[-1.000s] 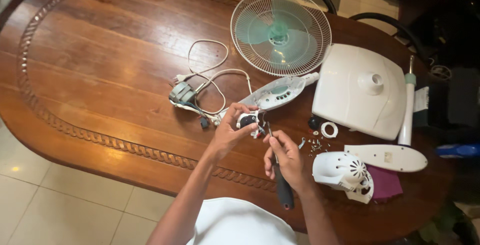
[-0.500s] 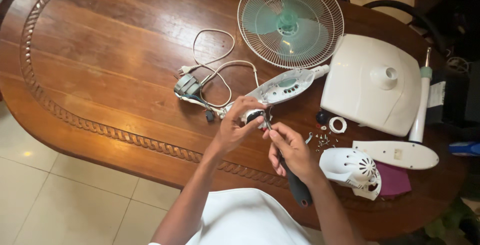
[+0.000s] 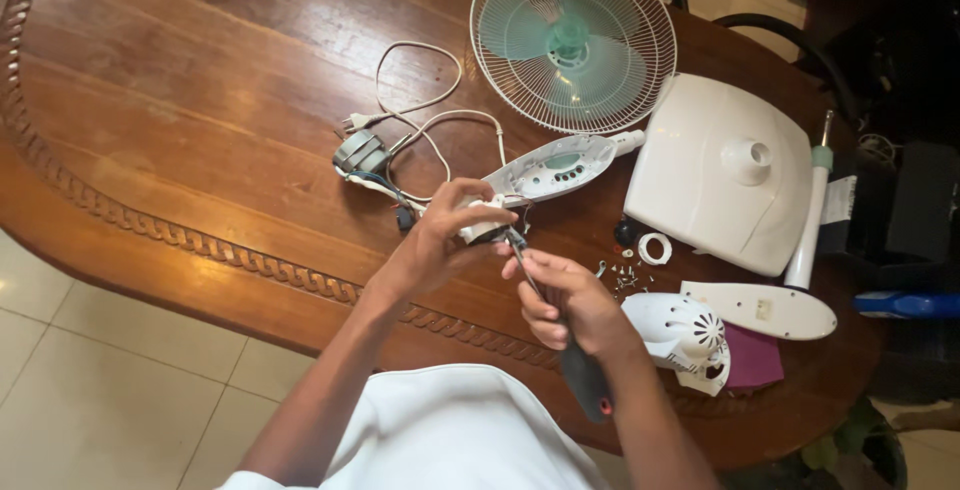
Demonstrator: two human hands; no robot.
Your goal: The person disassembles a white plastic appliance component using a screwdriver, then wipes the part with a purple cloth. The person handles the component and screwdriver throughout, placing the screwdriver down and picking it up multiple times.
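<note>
Scene: a person works over a dark oval wooden table [image 3: 180, 100], seen from above, with a taken-apart white fan laid out across it.
Left hand: the left hand [image 3: 445, 235] is curled, thumb and fingers pinching a small white fan part [image 3: 478, 222] just above the table edge, near the centre of the view.
Right hand: the right hand [image 3: 570, 300] is closed around a screwdriver [image 3: 560, 340]; its dark handle points to 5 o'clock, towards the body, and its metal tip meets the small part held by the other hand.
Control housing: a long white control housing [image 3: 555, 165] lies at 1 o'clock of the hands, its near end touching the pinched part.
Motor and cord: a small grey motor [image 3: 358, 155] sits at 10 o'clock of the hands, with a white power cord [image 3: 420, 110] looped beside it.
Fan head: the round wire grille [image 3: 572, 40] with pale green blades lies flat at 12 o'clock.
Base: the white fan base [image 3: 715, 175] rests at 2 o'clock, a white pole [image 3: 808, 220] just beside it.
Small parts: loose screws [image 3: 625, 272] and a white ring [image 3: 655, 248] lie at 3 o'clock of the hands.
Covers: a vented white motor cover [image 3: 680, 335] sits just right of the right wrist, a flat white panel [image 3: 760, 308] beyond it.
</note>
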